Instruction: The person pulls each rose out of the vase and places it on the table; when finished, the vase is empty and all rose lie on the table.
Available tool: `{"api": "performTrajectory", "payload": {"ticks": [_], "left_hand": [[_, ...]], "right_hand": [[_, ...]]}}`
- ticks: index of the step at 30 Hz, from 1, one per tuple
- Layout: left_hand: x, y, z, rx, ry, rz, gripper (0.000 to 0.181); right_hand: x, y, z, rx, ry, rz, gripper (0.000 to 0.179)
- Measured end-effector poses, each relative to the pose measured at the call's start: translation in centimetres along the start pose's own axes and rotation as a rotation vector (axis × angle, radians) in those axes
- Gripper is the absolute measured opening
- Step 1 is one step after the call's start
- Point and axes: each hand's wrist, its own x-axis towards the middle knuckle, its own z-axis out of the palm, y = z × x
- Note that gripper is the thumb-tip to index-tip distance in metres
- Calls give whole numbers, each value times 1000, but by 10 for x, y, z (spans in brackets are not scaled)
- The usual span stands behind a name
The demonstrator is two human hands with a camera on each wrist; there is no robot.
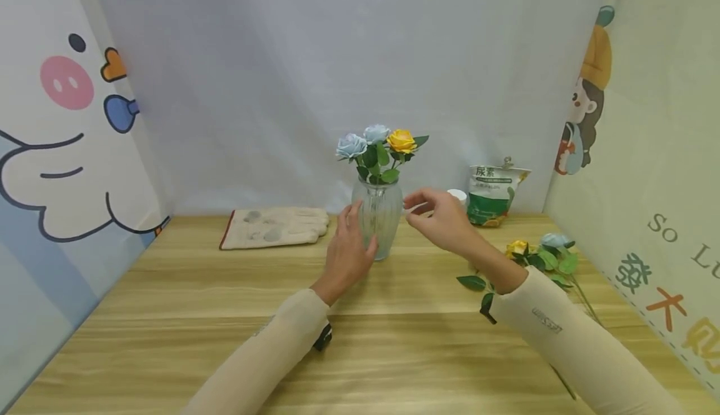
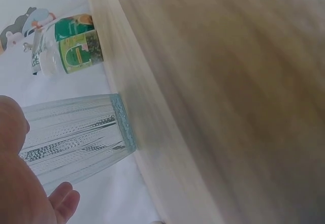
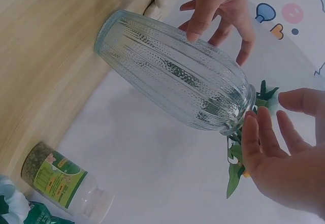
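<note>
A ribbed clear glass vase (image 1: 378,221) stands upright on the table, holding two pale blue roses (image 1: 352,145) and a yellow rose (image 1: 402,141) with green leaves. At the vase's left side is my left hand (image 1: 350,249), its fingers spread and relaxed; in the right wrist view its thumb overlaps the glass (image 3: 177,71). My right hand (image 1: 444,221) is raised to the right of the vase, fingers loosely bent and nothing between them. The right wrist view places its fingertips close by the vase's rim (image 3: 244,112).
More roses (image 1: 554,240), yellow and blue, lie on the table at the right, stems toward the front. Behind them stand a green and white pouch (image 1: 492,196) with a clip and a white-capped jar (image 3: 58,178). Cream work gloves (image 1: 275,226) lie at the back left. Printed curtains surround the table.
</note>
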Motion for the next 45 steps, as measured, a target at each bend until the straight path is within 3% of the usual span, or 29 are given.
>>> {"api": "performTrajectory", "payload": {"ticks": [6, 12, 20, 26, 36, 45], "left_hand": [[3, -1, 1, -38, 26, -12, 77], [8, -3, 4, -91, 5, -30, 79], [14, -3, 1, -145, 2, -67, 78], [14, -2, 4, -145, 6, -72, 78], [8, -5, 5, -109, 40, -44, 77], [7, -4, 8, -98, 32, -30, 76]], "right_hand": [[23, 2, 12, -17, 68, -20, 22], [39, 4, 23, -32, 114, -57, 20], [66, -5, 32, -102, 185, -248, 15], [81, -6, 38, -77, 184, -327, 13], [94, -11, 55, -179, 71, -239, 29], [96, -7, 57, -207, 64, -165, 30]]}}
